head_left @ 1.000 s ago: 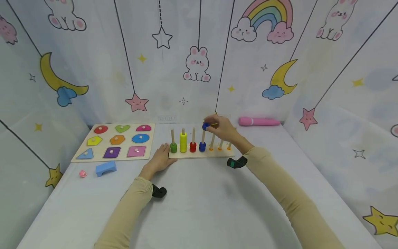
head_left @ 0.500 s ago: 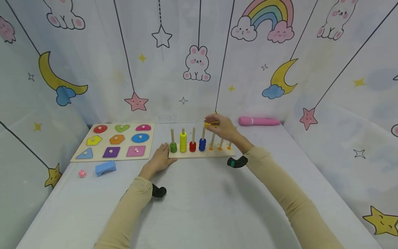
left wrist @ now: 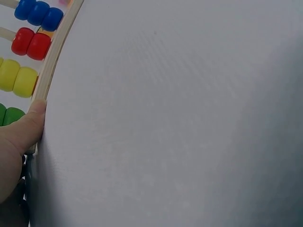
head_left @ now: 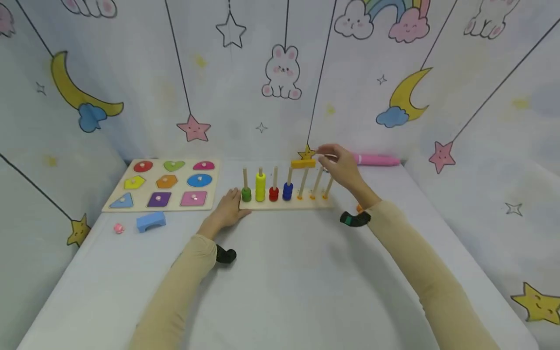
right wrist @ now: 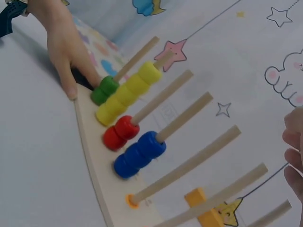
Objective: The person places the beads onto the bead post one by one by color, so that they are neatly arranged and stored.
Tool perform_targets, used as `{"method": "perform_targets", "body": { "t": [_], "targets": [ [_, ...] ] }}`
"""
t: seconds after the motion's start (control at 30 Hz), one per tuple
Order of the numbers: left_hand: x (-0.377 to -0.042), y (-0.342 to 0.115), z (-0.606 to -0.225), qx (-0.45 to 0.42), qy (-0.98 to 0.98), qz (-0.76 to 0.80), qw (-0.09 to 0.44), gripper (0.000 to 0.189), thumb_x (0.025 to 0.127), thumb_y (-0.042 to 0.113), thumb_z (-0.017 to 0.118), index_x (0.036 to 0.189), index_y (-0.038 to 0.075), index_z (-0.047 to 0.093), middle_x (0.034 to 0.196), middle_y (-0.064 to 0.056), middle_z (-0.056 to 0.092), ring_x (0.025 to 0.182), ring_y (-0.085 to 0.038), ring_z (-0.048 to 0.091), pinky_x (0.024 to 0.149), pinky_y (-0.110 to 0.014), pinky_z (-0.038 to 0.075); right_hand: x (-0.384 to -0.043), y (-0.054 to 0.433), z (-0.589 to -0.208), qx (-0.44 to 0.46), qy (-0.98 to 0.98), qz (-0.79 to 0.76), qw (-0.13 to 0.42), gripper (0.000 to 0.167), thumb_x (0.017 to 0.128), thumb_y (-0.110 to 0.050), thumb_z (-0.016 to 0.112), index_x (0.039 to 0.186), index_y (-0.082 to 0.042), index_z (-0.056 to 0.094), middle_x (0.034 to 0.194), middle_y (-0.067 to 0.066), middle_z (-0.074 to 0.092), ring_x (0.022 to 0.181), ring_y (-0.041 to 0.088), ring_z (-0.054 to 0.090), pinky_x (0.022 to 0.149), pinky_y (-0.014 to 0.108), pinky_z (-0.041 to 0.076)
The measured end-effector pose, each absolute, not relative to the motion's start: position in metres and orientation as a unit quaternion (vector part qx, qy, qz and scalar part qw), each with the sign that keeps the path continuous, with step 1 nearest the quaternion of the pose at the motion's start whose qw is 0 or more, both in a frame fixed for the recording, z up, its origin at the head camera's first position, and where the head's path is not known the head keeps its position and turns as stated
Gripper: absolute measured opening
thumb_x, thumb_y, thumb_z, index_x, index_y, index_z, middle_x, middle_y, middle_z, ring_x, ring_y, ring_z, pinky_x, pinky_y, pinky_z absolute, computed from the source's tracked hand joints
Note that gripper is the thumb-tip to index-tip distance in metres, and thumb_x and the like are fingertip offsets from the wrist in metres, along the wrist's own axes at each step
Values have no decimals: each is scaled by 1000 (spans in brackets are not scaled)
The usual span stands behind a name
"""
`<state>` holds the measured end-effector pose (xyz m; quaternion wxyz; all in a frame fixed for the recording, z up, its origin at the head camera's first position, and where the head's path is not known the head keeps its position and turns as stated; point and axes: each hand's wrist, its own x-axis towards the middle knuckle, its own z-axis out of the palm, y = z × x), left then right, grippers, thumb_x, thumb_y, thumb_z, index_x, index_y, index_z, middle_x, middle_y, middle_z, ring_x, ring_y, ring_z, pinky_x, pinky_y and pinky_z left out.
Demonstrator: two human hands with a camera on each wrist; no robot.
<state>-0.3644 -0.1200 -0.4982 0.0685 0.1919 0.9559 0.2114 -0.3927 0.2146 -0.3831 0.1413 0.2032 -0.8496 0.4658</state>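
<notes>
A wooden bead stacker (head_left: 286,206) with a row of pegs stands at the back of the table. My left hand (head_left: 228,208) holds its left end, thumb (left wrist: 33,124) on the front edge and fingers toward the back. From left, its pegs bear green beads (head_left: 246,194), a tall yellow stack (head_left: 260,188), red beads (head_left: 273,194) and three blue beads (right wrist: 140,155). The pegs farther right carry only small orange rings at their feet. My right hand (head_left: 343,167) hovers by the right-hand pegs, fingers loosely bent and nothing visible in them; the right wrist view shows only some fingers (right wrist: 294,142).
Behind the pegs lies an orange-yellow block (head_left: 303,164). A pink pen-shaped object (head_left: 378,160) lies at the back right, partly behind the right hand. To the left are a shape puzzle board (head_left: 148,183), a blue arch block (head_left: 150,221) and a small pink piece (head_left: 118,228).
The blue bead my right hand pinched at the peg top has dropped onto the blue stack. That hand has moved right, uncovering the orange-yellow block. The left hand stays; the head view has tilted slightly.
</notes>
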Motion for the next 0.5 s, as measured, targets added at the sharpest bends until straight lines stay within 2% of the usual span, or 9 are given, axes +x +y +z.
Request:
{"method": "perform_targets", "body": {
  "t": [0.07,0.17,0.3,0.4,0.5],
  "targets": [
    [-367,-119,-491,193,955,213,72,77,97,35,52,143,-15,16,150,-32,14,140,-43,9,113,-52,10,-392,224,-377,197,-851,457,166,29,94,-10,57,121,2,56,118,16,61,114,27,55,99,36,44],
    [-367,-120,-486,187,957,202,88,77,96,35,53,143,-15,17,150,-31,14,140,-42,9,113,-52,11,-391,238,-375,173,-858,451,176,29,95,-14,57,121,-1,58,120,13,61,115,24,54,99,35,43],
    [-365,-120,-488,183,960,198,80,77,96,35,54,143,-15,18,150,-31,16,140,-42,10,113,-52,12,-388,260,-380,136,-859,457,188,32,96,-20,56,124,-4,56,124,10,59,118,22,52,101,36,42],
    [-367,-120,-488,185,959,198,77,77,97,35,53,143,-15,18,150,-31,15,140,-42,9,113,-51,11,-383,280,-385,109,-868,449,184,35,97,-23,55,126,-5,54,125,10,57,119,23,50,102,38,40],
    [-368,-120,-489,181,959,205,78,77,97,35,53,144,-14,17,151,-30,14,140,-42,8,114,-51,10,-377,303,-395,98,-880,437,157,37,97,-25,55,128,-6,53,126,11,56,119,24,50,103,42,39]
  ]
}}
